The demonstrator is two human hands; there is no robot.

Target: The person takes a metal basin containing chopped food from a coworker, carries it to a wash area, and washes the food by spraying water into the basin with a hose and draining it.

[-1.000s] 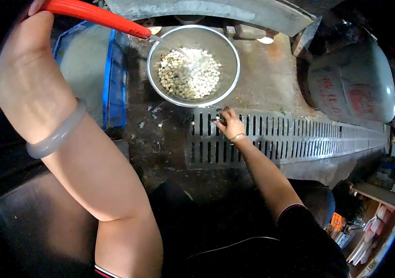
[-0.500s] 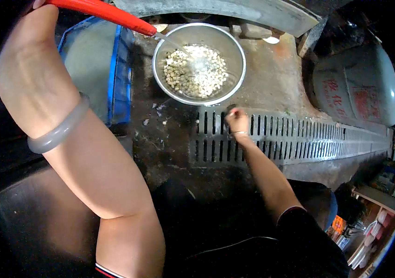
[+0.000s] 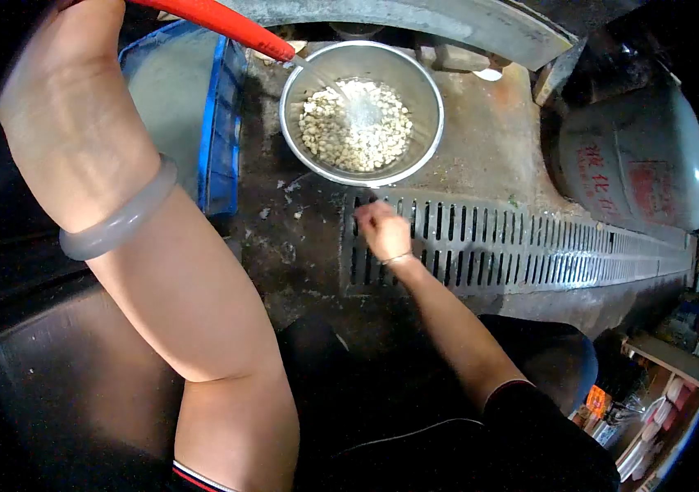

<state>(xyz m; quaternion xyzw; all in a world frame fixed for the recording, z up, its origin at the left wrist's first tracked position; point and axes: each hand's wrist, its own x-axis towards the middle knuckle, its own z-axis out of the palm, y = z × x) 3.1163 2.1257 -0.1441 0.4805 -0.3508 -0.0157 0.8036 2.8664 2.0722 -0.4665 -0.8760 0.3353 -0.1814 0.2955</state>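
Observation:
A red hose [image 3: 226, 26] slopes down from the top left and pours water into a steel bowl [image 3: 437, 135]. Many small pale pieces [image 3: 358, 131] lie in the bowl's water; their kind is unclear. My left hand [image 3: 91, 20] is mostly cut off by the top edge, beside the upper part of the hose, and appears to grip it. A grey bangle [image 3: 120, 225] circles that forearm. Just below the bowl's near rim, over the floor grate, is my right hand [image 3: 384, 231], slightly blurred. Its fingers are curled closed, with something small and dark at their tips.
A slotted drain grate [image 3: 481, 238] runs across the floor to the right. Left of the bowl stands a blue crate [image 3: 217, 123] with cloudy liquid. A large grey gas cylinder [image 3: 632, 156] stands at the right, and a low concrete ledge [image 3: 415, 20] lies behind the bowl.
My right hand has moved left along the grate, below the bowl. The view has shifted slightly, so the bowl, hose and left arm appear a little farther right. Water keeps flowing.

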